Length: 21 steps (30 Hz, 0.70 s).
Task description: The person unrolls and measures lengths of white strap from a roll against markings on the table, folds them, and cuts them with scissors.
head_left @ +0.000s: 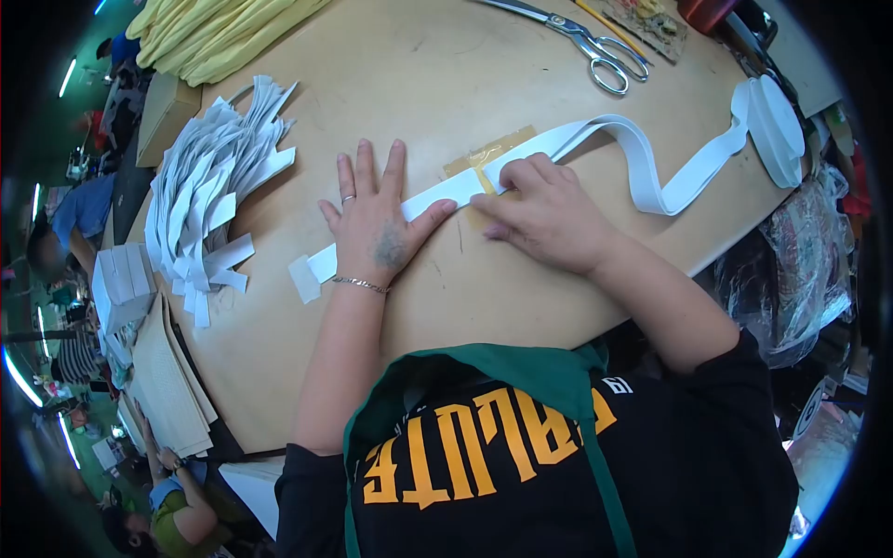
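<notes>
A long white flat elastic band (633, 149) runs across the table from a roll (775, 130) at the right. My left hand (372, 219) lies flat on the band with its fingers spread, pressing it to the table. My right hand (549, 209) is closed in a pinch at the band, beside a patch of brown tape (507, 147) stuck to the table. Whatever its fingertips hold is hidden. The band's left end reaches a pale piece of tape (304, 279). Left of my left hand lies a big bunch of cut white strips (200, 191).
Large scissors (595, 51) and a yellow pencil (609, 28) lie at the far side. Yellow fabric (219, 37) is heaped at the back left. White boxes (123, 284) and cardboard sheets (167, 386) stand left. Clear plastic bags (791, 270) hang right. Other people sit beyond the left edge.
</notes>
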Each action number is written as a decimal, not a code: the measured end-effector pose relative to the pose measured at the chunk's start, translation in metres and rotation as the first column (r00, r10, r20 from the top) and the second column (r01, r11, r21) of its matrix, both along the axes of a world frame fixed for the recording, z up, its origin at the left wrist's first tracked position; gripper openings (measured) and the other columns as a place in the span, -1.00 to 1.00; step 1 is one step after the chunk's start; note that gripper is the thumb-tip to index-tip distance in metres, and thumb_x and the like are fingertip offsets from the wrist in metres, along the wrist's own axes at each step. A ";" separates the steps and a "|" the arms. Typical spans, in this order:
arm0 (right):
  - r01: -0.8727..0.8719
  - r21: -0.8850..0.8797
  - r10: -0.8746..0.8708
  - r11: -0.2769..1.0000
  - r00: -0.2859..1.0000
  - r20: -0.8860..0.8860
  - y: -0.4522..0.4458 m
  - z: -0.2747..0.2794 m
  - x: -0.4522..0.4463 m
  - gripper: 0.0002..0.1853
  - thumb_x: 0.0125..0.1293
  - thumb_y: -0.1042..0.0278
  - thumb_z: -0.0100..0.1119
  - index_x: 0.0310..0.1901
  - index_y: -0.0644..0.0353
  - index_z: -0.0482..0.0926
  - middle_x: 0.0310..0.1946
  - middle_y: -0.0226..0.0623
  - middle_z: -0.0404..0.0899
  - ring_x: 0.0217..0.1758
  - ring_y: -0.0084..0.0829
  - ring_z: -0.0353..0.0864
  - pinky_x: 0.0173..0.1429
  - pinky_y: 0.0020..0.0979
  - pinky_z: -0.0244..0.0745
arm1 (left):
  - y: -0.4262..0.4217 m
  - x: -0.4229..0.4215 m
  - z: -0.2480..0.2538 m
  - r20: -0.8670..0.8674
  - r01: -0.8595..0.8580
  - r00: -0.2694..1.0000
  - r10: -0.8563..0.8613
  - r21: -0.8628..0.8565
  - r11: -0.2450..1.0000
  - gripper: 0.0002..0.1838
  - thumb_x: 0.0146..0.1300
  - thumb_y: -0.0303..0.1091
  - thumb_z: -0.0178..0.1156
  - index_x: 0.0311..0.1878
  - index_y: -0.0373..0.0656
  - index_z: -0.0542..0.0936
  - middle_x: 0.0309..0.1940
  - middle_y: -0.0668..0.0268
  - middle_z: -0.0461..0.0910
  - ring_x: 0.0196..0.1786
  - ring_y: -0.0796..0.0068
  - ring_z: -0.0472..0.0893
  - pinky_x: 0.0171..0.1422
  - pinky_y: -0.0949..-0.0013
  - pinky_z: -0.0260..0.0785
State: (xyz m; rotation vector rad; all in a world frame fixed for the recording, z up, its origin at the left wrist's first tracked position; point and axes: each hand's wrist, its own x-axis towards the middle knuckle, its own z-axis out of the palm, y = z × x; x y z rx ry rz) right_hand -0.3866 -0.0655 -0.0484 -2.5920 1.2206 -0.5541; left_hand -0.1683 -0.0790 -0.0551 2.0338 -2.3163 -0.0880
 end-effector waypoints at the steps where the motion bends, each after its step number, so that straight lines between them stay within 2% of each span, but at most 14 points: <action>1: 0.009 -0.002 -0.009 1.000 1.000 0.008 0.001 -0.002 0.001 -0.68 0.08 0.09 0.20 -0.13 0.00 0.55 -0.15 -0.29 0.40 -0.02 -0.29 0.36 -0.03 -0.26 0.32 | 0.001 0.000 0.000 0.000 -0.004 1.000 0.004 0.002 1.000 -0.03 -0.04 0.43 0.10 0.39 0.10 0.16 0.42 0.06 -0.02 0.45 -0.12 -0.05 0.21 -0.45 -0.11; 6: 0.053 0.019 -0.053 0.998 0.998 0.023 0.006 -0.001 0.005 -0.66 0.10 0.09 0.20 -0.09 0.01 0.55 -0.12 -0.30 0.38 0.04 -0.29 0.33 0.05 -0.23 0.29 | 0.000 -0.001 0.002 -0.009 -0.008 1.000 0.008 0.007 1.000 -0.04 -0.04 0.43 0.10 0.39 0.13 0.16 0.42 0.07 -0.03 0.45 -0.12 -0.05 0.21 -0.45 -0.10; 9: 0.067 -0.090 -0.063 0.994 0.997 0.043 0.005 0.000 0.013 -0.65 0.11 0.13 0.20 -0.08 0.05 0.55 -0.12 -0.30 0.39 0.07 -0.27 0.32 0.09 -0.20 0.28 | 0.001 0.000 0.001 -0.034 -0.012 0.999 0.012 0.001 1.000 -0.04 -0.04 0.44 0.09 0.39 0.14 0.16 0.42 0.08 -0.02 0.45 -0.10 -0.05 0.22 -0.46 -0.12; 12: 0.085 -0.013 -0.084 0.996 0.994 0.073 -0.014 0.014 0.026 -0.66 0.10 0.18 0.22 -0.08 0.09 0.54 -0.08 -0.29 0.41 0.11 -0.25 0.32 0.12 -0.17 0.28 | 0.001 0.000 0.003 -0.052 -0.025 0.998 0.025 0.010 1.000 -0.05 -0.04 0.45 0.07 0.39 0.16 0.16 0.43 0.10 -0.03 0.46 -0.06 -0.07 0.25 -0.46 -0.15; 16: 0.103 0.285 -0.058 0.953 0.985 -0.163 -0.040 0.025 0.034 -0.60 0.03 0.25 0.30 -0.05 0.08 0.54 -0.03 -0.28 0.43 0.14 -0.23 0.32 0.13 -0.14 0.31 | 0.002 0.000 0.006 -0.088 -0.040 0.995 0.042 0.030 0.999 -0.05 -0.04 0.48 0.04 0.39 0.17 0.16 0.43 0.13 -0.05 0.47 -0.01 -0.11 0.28 -0.45 -0.19; 18: 0.135 0.386 -0.037 0.912 0.967 -0.251 -0.049 0.035 0.040 -0.63 0.01 0.24 0.34 -0.12 0.08 0.53 -0.07 -0.30 0.42 0.10 -0.25 0.33 0.10 -0.18 0.32 | 0.003 0.000 0.007 -0.101 -0.046 0.994 0.049 0.036 0.998 -0.04 -0.04 0.48 0.03 0.39 0.18 0.16 0.44 0.15 -0.05 0.48 0.02 -0.12 0.29 -0.44 -0.20; 19: 0.159 0.434 -0.026 0.887 0.955 -0.295 -0.052 0.040 0.043 -0.64 0.00 0.23 0.36 -0.15 0.08 0.53 -0.09 -0.31 0.42 0.08 -0.27 0.33 0.08 -0.20 0.33 | 0.004 0.001 0.007 -0.105 -0.047 0.993 0.050 0.032 0.998 -0.04 -0.05 0.49 0.03 0.39 0.17 0.17 0.44 0.15 -0.05 0.48 0.03 -0.12 0.30 -0.43 -0.19; 21: 0.187 0.421 -0.011 0.887 0.922 -0.386 -0.056 0.047 0.051 -0.62 -0.01 0.21 0.37 -0.13 0.08 0.55 -0.06 -0.30 0.44 0.13 -0.26 0.32 0.13 -0.16 0.32 | 0.003 0.002 0.005 -0.110 -0.045 0.993 0.047 0.020 0.999 -0.02 -0.06 0.50 0.03 0.38 0.16 0.17 0.43 0.15 -0.04 0.48 0.05 -0.12 0.31 -0.41 -0.18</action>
